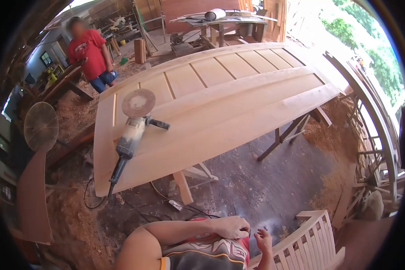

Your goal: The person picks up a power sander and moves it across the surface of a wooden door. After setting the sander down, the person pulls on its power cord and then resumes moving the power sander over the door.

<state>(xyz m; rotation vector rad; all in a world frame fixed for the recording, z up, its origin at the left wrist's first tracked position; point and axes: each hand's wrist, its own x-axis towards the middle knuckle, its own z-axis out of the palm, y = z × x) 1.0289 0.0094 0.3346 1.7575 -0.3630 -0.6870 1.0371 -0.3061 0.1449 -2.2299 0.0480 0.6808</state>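
Note:
My left hand (234, 227) is held in front of my shirt with its fingers curled closed; whatever they may hold is hidden. Close beside it, my right hand (263, 240) has its fingers loosely bent and apart, and I see nothing in it. Beyond both hands, a large panelled wooden door (202, 121) lies flat on wooden trestles (183, 186). An angle grinder (132, 135) with a round sanding disc (138, 103) and a side handle rests on the door's left end, touched by neither hand.
A slatted wooden piece (308, 240) stands at my lower right. A cord and a white power strip (175, 205) lie on the floor below the door. A standing fan (41, 126) is at left. A person in a red shirt (89, 54) stands behind the door. Sawdust (333, 130) covers floor areas.

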